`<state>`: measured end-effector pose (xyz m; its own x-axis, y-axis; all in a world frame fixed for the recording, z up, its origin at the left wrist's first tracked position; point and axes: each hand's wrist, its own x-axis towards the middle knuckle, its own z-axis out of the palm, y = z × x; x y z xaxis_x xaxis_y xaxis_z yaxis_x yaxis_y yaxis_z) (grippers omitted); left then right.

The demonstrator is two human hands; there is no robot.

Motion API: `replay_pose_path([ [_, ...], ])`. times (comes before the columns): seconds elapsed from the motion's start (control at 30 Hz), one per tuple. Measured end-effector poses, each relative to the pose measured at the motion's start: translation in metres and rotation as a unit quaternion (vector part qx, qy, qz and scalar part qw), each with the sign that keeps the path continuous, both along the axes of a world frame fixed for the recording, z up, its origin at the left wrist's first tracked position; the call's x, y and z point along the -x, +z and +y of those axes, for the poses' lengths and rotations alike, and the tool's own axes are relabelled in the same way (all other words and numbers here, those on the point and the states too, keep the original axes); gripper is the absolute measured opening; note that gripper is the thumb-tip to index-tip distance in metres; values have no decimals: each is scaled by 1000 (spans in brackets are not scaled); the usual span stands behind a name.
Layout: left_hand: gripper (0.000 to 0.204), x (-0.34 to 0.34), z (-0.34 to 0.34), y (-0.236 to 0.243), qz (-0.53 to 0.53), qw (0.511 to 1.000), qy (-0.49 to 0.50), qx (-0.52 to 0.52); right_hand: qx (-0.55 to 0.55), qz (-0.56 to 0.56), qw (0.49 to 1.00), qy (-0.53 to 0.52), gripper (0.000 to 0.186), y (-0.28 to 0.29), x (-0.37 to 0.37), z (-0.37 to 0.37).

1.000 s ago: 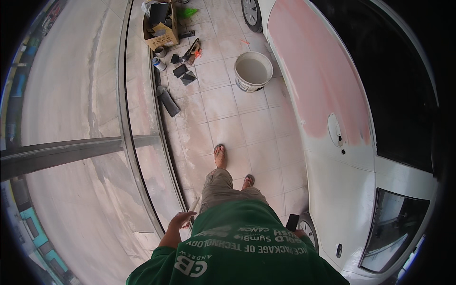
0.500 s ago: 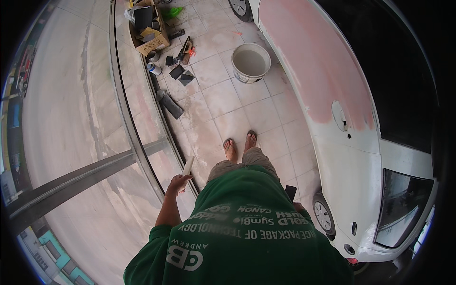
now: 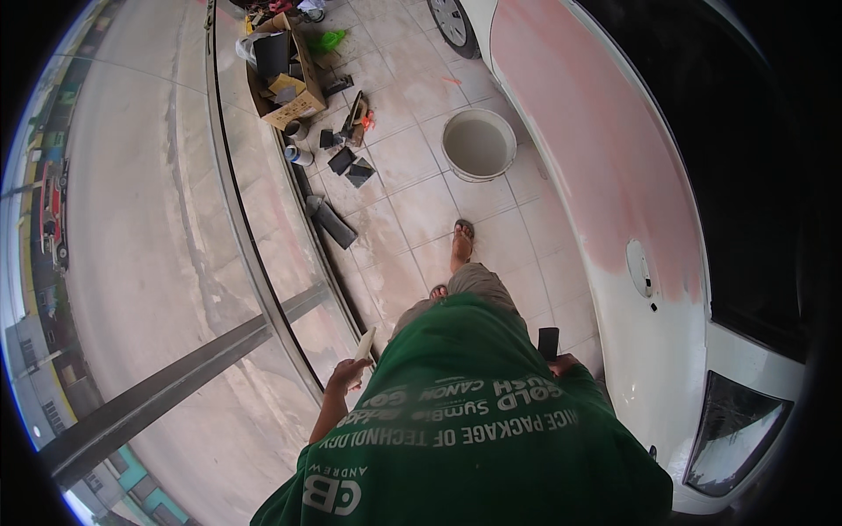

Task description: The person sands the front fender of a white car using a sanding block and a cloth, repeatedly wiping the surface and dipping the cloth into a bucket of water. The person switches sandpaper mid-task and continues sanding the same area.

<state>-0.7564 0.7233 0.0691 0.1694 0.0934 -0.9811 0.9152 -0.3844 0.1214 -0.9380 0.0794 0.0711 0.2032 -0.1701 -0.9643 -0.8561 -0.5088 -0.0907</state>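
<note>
Down by my left side, my left hand [image 3: 346, 375] is closed around a pale, cream-coloured flat block [image 3: 365, 343], its long end pointing forward. My right hand [image 3: 566, 363], low at my right side, grips a flat black rectangular piece [image 3: 548, 343]; most of that hand's fingers are hidden. To my right stands a white car [image 3: 645, 351], its door panel covered by a dull pink patch [image 3: 596, 149] around and ahead of the door handle [image 3: 639, 268]. Neither hand touches the car.
Ahead on the tiled floor stands a white bucket [image 3: 479, 145] of greyish water. Black sheets [image 3: 341, 160], a dark flat piece [image 3: 331, 222], a can [image 3: 299, 155] and a filled cardboard box [image 3: 296, 107] lie along the left. A metal-framed glass wall [image 3: 254, 228] runs beside them.
I have stepped forward, one foot now ahead of the other. The bucket and car door are nearer. My right hand with the black piece has come further into view.
</note>
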Motion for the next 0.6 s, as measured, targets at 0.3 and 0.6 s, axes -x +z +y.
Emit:
replay_pose_path([
  [0.3,45,-91,-74,45,-88,995,43,-6,53,-122,990,-55,61,-24,-191,-81],
  [0.6,41,-205,-81,34,-39,998,-43,-36,6,-117,962,-245,53,-13,-225,-59],
])
